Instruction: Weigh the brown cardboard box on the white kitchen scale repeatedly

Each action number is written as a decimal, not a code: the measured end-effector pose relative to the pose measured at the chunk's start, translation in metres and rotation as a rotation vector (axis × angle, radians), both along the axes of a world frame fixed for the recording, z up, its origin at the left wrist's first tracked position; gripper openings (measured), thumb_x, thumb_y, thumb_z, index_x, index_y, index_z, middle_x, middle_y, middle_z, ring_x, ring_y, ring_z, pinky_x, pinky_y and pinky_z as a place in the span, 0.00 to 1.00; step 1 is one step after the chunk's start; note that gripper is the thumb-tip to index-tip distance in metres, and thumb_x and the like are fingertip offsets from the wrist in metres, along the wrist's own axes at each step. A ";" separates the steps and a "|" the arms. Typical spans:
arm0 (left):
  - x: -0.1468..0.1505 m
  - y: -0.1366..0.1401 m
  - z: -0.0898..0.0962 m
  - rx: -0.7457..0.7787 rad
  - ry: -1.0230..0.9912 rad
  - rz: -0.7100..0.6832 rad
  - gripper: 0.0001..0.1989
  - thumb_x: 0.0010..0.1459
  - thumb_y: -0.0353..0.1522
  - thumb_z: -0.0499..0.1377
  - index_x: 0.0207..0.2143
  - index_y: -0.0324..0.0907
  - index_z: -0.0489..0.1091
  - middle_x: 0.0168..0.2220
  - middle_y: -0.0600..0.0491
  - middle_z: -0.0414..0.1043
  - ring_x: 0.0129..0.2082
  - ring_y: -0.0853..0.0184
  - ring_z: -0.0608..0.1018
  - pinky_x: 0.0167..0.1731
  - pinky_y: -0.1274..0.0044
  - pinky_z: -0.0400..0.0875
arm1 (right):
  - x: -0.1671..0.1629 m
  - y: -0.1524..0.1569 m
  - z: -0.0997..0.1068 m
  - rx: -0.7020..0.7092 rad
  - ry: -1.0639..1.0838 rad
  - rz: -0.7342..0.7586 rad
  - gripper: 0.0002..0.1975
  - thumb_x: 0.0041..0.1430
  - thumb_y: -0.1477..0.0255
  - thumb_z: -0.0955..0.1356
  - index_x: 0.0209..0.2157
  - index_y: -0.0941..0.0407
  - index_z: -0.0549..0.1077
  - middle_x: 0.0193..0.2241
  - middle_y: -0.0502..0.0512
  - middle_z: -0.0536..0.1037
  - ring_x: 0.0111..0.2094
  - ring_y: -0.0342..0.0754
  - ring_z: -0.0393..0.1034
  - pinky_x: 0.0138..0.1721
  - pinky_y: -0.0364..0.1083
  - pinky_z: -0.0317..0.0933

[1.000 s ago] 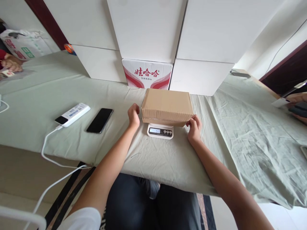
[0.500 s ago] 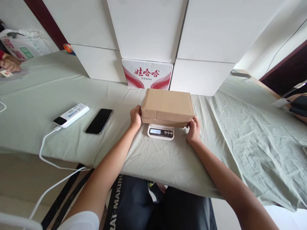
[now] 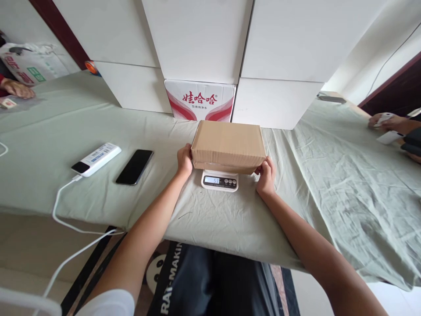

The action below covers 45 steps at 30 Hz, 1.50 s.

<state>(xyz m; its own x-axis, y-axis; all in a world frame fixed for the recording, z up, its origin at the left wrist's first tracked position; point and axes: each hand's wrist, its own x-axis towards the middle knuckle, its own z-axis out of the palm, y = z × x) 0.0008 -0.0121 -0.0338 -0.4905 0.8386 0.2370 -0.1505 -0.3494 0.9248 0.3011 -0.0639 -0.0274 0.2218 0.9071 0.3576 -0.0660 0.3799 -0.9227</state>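
Note:
A brown cardboard box (image 3: 228, 140) sits over a small white digital scale (image 3: 219, 187), whose lit display seems to read 53. My left hand (image 3: 185, 159) grips the box's left end, its fingers mostly hidden behind the edge. At the front right corner my right hand (image 3: 266, 175) is closed on the box, fingertips tucked by its lower edge. The scale's platform is covered by the box, so I cannot tell whether the full weight rests on it.
Left of my arm lie a black smartphone (image 3: 134, 167) and a white power bank (image 3: 96, 159) with a cable. White cartons (image 3: 200, 39) are stacked behind the box on the green cloth (image 3: 296, 210). Other people's hands show at far left (image 3: 19, 87) and far right (image 3: 390, 123).
My hands stay on the box, which hardly moves. The view has shifted slightly. At far right another person's hand holding a white object has come into view.

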 end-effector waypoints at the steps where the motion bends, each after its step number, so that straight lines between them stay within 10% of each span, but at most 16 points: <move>1: -0.001 0.001 -0.003 0.010 0.011 -0.005 0.31 0.66 0.46 0.65 0.19 0.45 0.53 0.20 0.59 0.50 0.21 0.73 0.55 0.24 0.75 0.48 | 0.000 0.000 0.000 0.003 -0.007 -0.003 0.24 0.68 0.50 0.70 0.27 0.50 0.62 0.24 0.45 0.60 0.26 0.44 0.54 0.29 0.46 0.53; 45: -0.001 0.001 -0.010 -0.007 0.028 -0.056 0.24 0.62 0.34 0.67 0.19 0.43 0.57 0.22 0.58 0.55 0.23 0.73 0.60 0.25 0.78 0.53 | 0.003 0.000 -0.004 0.010 -0.106 0.009 0.23 0.69 0.50 0.69 0.28 0.50 0.66 0.25 0.47 0.66 0.27 0.45 0.60 0.30 0.48 0.57</move>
